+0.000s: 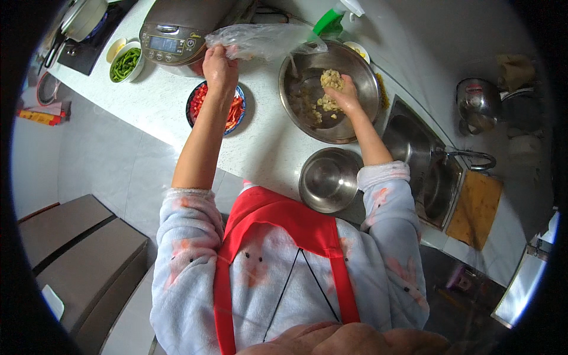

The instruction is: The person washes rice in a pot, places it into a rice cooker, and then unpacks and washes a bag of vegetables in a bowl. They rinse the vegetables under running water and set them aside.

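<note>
My left hand (219,71) grips the gathered end of a clear plastic bag (277,42), which stretches right towards the large steel basin (361,73). Pinkish bits show through the plastic close to my fingers. Inside the basin, my right hand (347,95) holds a clump of pale yellow, lumpy food mixture (332,80). More crumbs of it lie on the basin's bottom below my fingers. Under my left forearm stands a blue-patterned bowl (242,95) of cut red peppers (235,114), partly hidden by the arm.
A rice cooker (166,42) stands behind my left hand, beside a bowl of green peppers (126,65). A smaller steel bowl (330,179) sits at the counter's front edge. To the right are a sink (406,133) and a cutting board (475,208). A green spray bottle (328,23) stands behind the basin.
</note>
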{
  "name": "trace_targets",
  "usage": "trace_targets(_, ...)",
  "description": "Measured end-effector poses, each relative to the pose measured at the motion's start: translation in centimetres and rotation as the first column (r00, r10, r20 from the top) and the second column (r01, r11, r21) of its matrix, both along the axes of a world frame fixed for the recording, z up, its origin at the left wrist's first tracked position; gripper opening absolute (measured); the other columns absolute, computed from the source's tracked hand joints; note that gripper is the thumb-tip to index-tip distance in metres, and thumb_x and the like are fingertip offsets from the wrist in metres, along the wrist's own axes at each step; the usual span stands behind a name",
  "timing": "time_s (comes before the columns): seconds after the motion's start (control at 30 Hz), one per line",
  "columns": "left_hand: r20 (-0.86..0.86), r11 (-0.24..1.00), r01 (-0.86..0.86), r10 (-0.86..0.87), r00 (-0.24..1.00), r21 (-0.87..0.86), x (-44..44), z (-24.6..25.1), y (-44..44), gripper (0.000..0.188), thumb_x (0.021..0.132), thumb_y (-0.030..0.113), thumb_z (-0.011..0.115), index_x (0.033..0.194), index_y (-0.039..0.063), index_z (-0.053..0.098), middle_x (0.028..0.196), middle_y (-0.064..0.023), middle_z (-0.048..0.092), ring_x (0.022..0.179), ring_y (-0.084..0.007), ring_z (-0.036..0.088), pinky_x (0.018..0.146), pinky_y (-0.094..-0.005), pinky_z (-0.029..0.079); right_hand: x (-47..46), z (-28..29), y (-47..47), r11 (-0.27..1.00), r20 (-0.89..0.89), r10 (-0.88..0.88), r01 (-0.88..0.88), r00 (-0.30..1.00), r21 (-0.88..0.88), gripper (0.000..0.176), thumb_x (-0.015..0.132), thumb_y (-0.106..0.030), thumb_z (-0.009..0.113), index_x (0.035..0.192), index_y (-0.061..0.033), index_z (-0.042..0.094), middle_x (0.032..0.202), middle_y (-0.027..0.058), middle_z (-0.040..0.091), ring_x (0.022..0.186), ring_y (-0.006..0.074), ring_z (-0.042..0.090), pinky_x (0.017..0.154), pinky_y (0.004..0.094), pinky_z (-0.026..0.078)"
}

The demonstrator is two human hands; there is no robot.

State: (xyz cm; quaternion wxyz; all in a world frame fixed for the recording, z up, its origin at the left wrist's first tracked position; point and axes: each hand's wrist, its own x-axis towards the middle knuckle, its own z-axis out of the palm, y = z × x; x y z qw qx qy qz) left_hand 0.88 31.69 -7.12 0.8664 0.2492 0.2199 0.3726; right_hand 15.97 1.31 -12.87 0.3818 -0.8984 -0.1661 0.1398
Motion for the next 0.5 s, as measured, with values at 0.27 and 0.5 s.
trace_targets(0.27, -0.133, 0.989, 0.139, -0.143, 0.981, -0.039, 5.5, -3.5, -1.2, 0.046, 0.089, 0.021, 0.06, 0.121, -0.004, 0.04, 0.117, -0.0211, 0.048, 0.091, -0.0314, 0.06, 0.077, -0.0372, 0.052, -1.8, 2.8, -2.0, 0.999, 0.168, -0.011, 0.002, 0.986, 0.052, 0.053, 0.08, -0.009, 0.067, 0.128, -0.0044, 0.048, 0.117, 0.0186, 0.058, 0.106, 0.025, 0.058, 0.087, 0.0338, 0.048)
trace_targets(0.5, -0.804, 0.633, 0.647, -0.064, 0.591, 0.425, -0.8, -6.4, -9.4, 0.078, 0.073, 0.045, 0.075, 0.118, -0.012, 0.047, 0.107, -0.0245, 0.058, 0.094, -0.0385, 0.06, 0.084, -0.0411, 0.051, -4.1, 5.4, -7.7, 0.943, 0.075, -0.17, 0.14, 0.983, 0.302, 0.015, 0.085, -0.002, 0.056, 0.098, 0.002, 0.063, 0.082, 0.0097, 0.068, 0.072, 0.0145, 0.063, 0.068, 0.0272, 0.05)
